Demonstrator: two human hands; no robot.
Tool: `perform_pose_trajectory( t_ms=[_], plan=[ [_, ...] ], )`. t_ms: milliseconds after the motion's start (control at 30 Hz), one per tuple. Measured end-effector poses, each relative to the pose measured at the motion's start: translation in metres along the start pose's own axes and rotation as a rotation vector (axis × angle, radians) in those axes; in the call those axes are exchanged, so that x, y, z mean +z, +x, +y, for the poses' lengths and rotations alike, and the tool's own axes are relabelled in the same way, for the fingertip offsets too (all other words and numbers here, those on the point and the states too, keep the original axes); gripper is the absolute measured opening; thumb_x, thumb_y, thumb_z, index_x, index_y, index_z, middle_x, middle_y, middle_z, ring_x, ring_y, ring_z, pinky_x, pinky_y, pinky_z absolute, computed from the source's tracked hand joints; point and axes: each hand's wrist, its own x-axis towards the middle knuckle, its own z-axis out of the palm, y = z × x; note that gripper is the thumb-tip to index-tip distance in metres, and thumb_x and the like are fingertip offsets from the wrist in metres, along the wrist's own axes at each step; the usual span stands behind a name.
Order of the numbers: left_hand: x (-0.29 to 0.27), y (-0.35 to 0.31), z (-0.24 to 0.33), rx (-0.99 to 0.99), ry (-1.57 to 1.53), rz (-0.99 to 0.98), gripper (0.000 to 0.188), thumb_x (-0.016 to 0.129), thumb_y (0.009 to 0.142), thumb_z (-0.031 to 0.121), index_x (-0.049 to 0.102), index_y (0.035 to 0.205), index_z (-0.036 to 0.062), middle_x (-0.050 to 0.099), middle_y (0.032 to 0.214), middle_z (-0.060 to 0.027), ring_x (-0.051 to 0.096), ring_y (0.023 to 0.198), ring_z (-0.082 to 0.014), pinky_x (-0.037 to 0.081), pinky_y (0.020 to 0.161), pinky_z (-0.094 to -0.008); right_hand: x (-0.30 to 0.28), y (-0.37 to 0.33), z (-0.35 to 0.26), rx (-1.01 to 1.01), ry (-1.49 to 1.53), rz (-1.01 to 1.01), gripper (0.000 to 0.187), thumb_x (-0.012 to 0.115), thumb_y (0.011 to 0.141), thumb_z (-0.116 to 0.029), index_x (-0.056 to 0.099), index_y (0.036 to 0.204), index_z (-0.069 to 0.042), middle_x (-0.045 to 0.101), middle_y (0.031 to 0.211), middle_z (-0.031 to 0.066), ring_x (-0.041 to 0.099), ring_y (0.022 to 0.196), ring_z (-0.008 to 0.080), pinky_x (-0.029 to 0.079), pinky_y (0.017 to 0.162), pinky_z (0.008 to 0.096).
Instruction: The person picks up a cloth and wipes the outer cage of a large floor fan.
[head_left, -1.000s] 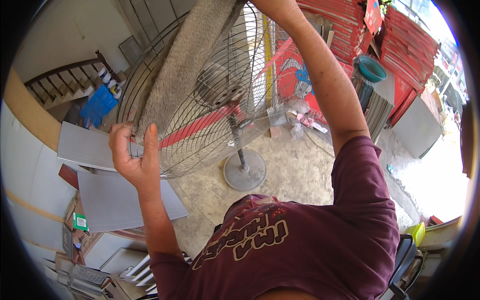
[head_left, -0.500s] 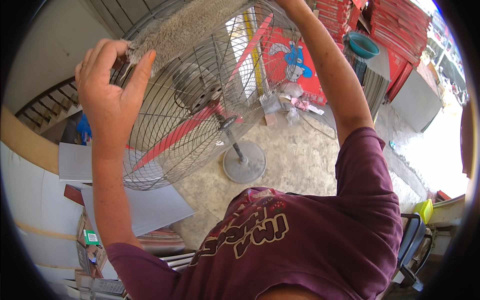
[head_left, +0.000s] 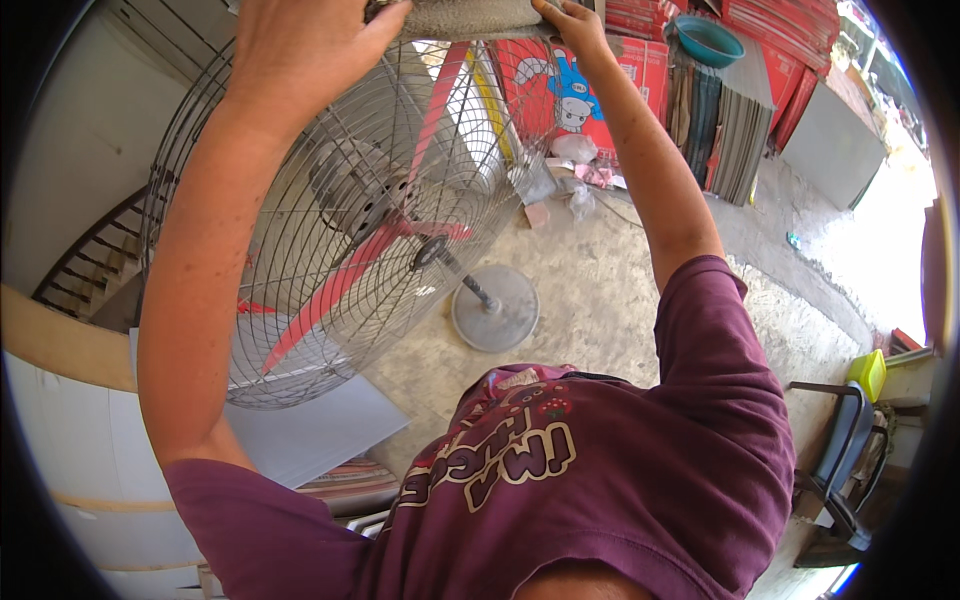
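Observation:
At the upper edge I hold a shaggy grey-beige cloth pad (head_left: 470, 17) level between my hands, above a big fan (head_left: 350, 210). My left hand (head_left: 310, 45) grips its left end, with the thumb showing and the other fingers mostly cut off by the frame. My right hand (head_left: 577, 27) is closed on the right end. The pad's upper part lies out of view. Behind its round wire guard the fan has red blades (head_left: 335, 290) and a dark motor. Its pole stands on a round grey base (head_left: 495, 308).
Red cartons (head_left: 650, 70) and stacked boards (head_left: 745, 130) stand at the far right, under a teal basin (head_left: 710, 42). Plastic scraps (head_left: 580, 190) litter the floor. A chair (head_left: 840, 450) is at the right; grey sheets (head_left: 310, 425) lie left, and a stair railing (head_left: 90, 250) rises behind.
The pad has gone from slanting over the fan's guard to lying level at the top edge. My left hand has moved up and right and closed more; my right hand is slightly lower.

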Motion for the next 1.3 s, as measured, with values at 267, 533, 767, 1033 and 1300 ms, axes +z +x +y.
perform_pose_trajectory(
  t_ms=[267,533,767,1033,1300],
  plan=[
    [0.089,0.024,0.024,0.133,-0.039,-0.055,0.012,0.064,0.068,0.016,0.057,0.071,0.0064,0.056,0.077,-0.0099,0.055,0.081,-0.0264,0.038,0.077,-0.0404,-0.021,-0.035,0.078,0.3,0.24,0.215,0.039,0.071,0.078,-0.036,0.067,0.095,-0.002,0.062,0.077,0.003,0.058,0.066,0.0103,0.049,0.06,0.0238],
    [0.155,0.02,0.062,0.213,0.053,-0.284,0.011,0.068,0.065,0.013,0.062,0.073,0.0091,0.058,0.076,-0.004,0.056,0.082,-0.0209,0.039,0.077,-0.0359,-0.005,-0.126,0.152,0.636,0.498,0.375,0.037,0.072,0.078,-0.033,0.06,0.099,-0.006,0.06,0.093,0.0037,0.059,0.08,0.0161,0.053,0.066,0.0316],
    [0.195,-0.015,0.084,0.339,0.104,-0.445,0.009,0.063,0.068,0.011,0.065,0.078,0.0105,0.059,0.087,-0.0068,0.055,0.095,-0.0218,0.036,0.094,-0.0393,0.063,-0.246,0.205,0.922,0.579,0.215,0.032,0.07,0.081,-0.03,0.057,0.09,-0.003,0.059,0.086,0.0074,0.06,0.073,0.0188,0.056,0.064,0.0348],
    [0.2,-0.025,0.091,0.371,0.039,-0.488,0.014,0.065,0.065,0.01,0.066,0.08,0.0083,0.057,0.09,-0.0075,0.054,0.097,-0.0222,0.029,0.102,-0.043,0.114,-0.306,0.142,1.101,0.747,0.107,0.032,0.059,0.088,-0.036,0.056,0.091,-0.004,0.055,0.076,0.0045,0.055,0.064,0.0159,0.055,0.072,0.0367],
    [0.186,0.001,0.07,0.295,0.012,-0.346,0.013,0.065,0.065,0.014,0.065,0.075,0.0062,0.057,0.087,-0.0088,0.054,0.094,-0.0231,0.032,0.097,-0.0398,0.115,-0.302,0.106,0.971,0.795,0.043,0.037,0.056,0.088,-0.04,0.056,0.1,-0.004,0.061,0.089,0.0035,0.06,0.076,0.014,0.054,0.069,0.034]
  ],
)
